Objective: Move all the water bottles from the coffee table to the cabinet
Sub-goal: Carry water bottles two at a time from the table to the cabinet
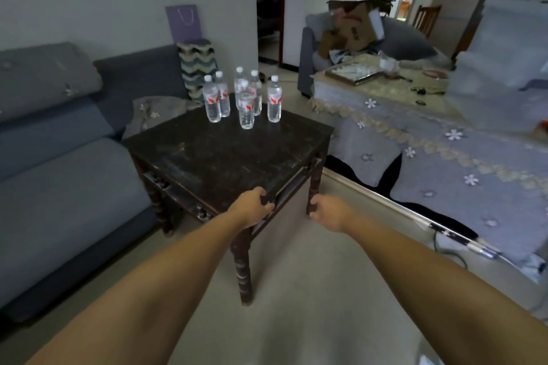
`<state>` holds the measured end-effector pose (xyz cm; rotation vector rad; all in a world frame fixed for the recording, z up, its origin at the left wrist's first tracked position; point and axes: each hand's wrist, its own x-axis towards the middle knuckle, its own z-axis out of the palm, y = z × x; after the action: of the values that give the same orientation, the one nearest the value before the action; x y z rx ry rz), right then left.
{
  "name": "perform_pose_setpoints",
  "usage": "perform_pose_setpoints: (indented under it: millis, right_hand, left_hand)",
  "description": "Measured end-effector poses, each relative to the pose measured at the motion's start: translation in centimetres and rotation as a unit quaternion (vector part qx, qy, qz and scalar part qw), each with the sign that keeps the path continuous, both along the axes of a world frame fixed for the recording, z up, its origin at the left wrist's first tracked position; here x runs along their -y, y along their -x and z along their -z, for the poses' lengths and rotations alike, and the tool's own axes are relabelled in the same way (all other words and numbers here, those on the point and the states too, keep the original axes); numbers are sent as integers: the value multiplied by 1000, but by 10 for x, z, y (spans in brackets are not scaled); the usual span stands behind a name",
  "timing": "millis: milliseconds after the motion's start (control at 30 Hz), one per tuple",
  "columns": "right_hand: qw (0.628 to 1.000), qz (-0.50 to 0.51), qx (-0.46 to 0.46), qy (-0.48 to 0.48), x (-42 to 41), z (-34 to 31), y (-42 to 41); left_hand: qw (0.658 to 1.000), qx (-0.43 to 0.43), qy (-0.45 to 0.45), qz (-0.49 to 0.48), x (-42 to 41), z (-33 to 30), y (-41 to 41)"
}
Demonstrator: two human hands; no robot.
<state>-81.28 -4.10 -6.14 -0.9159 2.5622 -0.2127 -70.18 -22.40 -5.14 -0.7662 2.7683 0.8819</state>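
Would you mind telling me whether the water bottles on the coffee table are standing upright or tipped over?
Upright: the water bottles stand clustered at the far side of the coffee table, white caps up.

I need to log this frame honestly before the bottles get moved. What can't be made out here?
- Head view: bottle count in the cluster; they overlap.
- Label text: too small, blurred.
- Right hand: fingers face away, so grip unclear.
- Left hand fingertips: hidden under the coffee table corner.
- Cabinet: not recognisable in view.
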Motion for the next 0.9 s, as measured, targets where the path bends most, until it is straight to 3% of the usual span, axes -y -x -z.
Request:
perform_pose_setpoints:
  millis: [400,700,900]
  right_hand:
    - [1000,-16,1,-5,79,9,227]
    - [998,-43,55,12,147,0,384]
    - [991,-15,105,78,234,17,431]
  left_hand:
    - [999,-5,-40,-29,77,22,221]
    - [983,-44,-75,-159,125,25,355]
    - [941,-89,-135,-298,191,40,402]
